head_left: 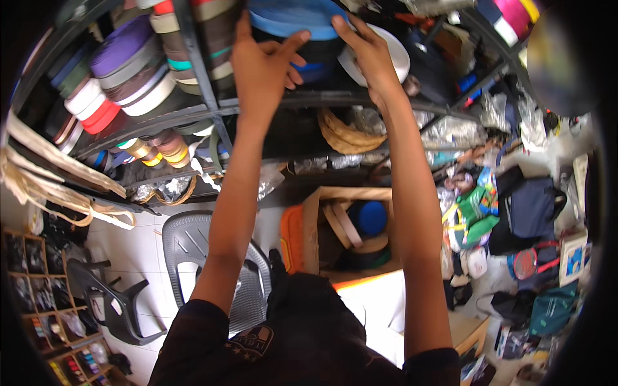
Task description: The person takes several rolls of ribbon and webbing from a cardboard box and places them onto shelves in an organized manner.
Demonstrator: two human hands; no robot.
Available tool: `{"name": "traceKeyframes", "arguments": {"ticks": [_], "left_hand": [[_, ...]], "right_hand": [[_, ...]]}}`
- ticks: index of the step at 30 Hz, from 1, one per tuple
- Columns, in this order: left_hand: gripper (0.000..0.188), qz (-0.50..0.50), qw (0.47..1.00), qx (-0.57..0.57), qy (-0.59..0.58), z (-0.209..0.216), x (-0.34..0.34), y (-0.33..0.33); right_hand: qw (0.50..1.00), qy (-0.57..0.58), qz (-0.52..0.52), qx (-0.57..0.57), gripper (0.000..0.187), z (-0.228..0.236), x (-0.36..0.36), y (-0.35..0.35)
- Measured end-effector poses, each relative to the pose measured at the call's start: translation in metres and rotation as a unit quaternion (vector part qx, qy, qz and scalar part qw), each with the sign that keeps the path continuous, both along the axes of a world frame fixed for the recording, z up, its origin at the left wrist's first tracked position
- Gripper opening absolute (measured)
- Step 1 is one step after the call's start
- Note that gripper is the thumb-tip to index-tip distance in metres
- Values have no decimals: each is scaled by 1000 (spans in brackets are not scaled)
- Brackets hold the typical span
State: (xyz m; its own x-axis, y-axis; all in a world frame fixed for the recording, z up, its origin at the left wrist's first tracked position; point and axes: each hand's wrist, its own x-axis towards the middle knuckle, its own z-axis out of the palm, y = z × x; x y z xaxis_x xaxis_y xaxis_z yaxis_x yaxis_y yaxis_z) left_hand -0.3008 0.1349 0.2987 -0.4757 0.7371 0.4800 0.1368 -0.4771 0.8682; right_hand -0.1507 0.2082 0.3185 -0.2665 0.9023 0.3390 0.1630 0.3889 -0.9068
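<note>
Both my arms reach up to a shelf. Between my hands is a wide light blue roll of strap (296,19), lying flat on a dark stack. My left hand (262,67) grips its left edge, thumb along the near rim and some fingers curled lower down. At the roll's right edge my right hand (370,55) closes with its thumb against the rim; the other fingertips are partly hidden. Under the light blue roll a darker blue roll (314,71) shows. A white round roll (400,56) stands tilted behind my right hand.
Left along the shelf are stacked strap rolls, a purple one (122,48) on top. Below sit a cardboard box (311,225) holding rolls and a grey plastic chair (187,235). Bags, including a dark one (533,206), and loose goods cover the floor at right.
</note>
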Motion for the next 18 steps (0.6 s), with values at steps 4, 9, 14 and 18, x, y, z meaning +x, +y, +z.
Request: {"name": "traceKeyframes", "arguments": {"ticks": [4, 9, 14, 18], "left_hand": [[71, 16, 997, 80, -9, -25, 7, -22], [16, -124, 988, 7, -92, -102, 84, -52], [15, -347, 892, -284, -48, -243, 154, -56], [19, -392, 807, -438, -50, -374, 199, -62]], "right_hand": [[995, 98, -13, 4, 21, -4, 10, -10], [988, 118, -86, -40, 35, -121, 122, -48], [941, 104, -201, -250, 21, -245, 210, -121], [895, 114, -225, -367, 23, -358, 269, -201]]}}
